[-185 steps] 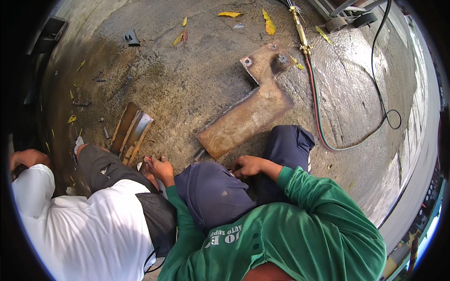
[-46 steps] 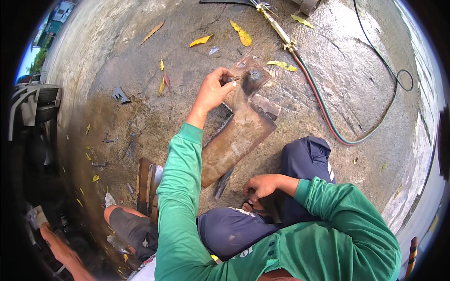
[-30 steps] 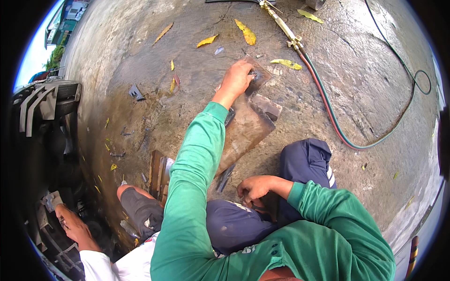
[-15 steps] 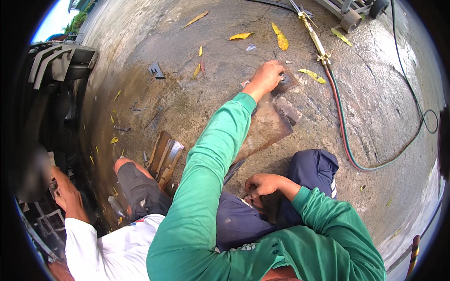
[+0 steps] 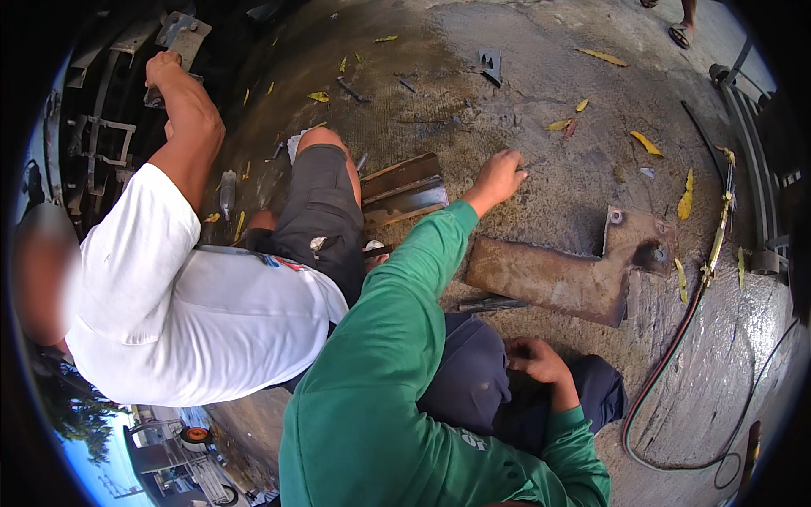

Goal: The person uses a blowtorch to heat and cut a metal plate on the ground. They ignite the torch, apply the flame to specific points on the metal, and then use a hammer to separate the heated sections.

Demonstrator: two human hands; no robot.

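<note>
My left arm, in a green sleeve, reaches out over the concrete. My left hand (image 5: 498, 179) is closed, its fingertips pinched together; a tiny dark bit shows at them, too small to name. To the right of that hand and nearer me lies a flat rusty steel plate (image 5: 549, 280) with a stepped outline and holes at its far end. My right hand (image 5: 541, 362) rests by my knees with its fingers curled; what they hold, if anything, is hidden. Rusty metal channel pieces (image 5: 405, 190) lie left of my left forearm. A dark metal strip (image 5: 490, 304) sits beside the plate.
At left, a co-worker in a white shirt (image 5: 211, 321) grips a metal bracket (image 5: 183, 38) on dark machinery. A gas cutting torch (image 5: 716, 241) with red and green hoses (image 5: 676, 346) lies at right. A notched metal scrap (image 5: 490, 66) and yellow leaves (image 5: 645, 144) dot the ground.
The view has swung left. My left hand has come off the far end of the steel plate and moved left over bare concrete. The co-worker's arm now reaches up to the bracket.
</note>
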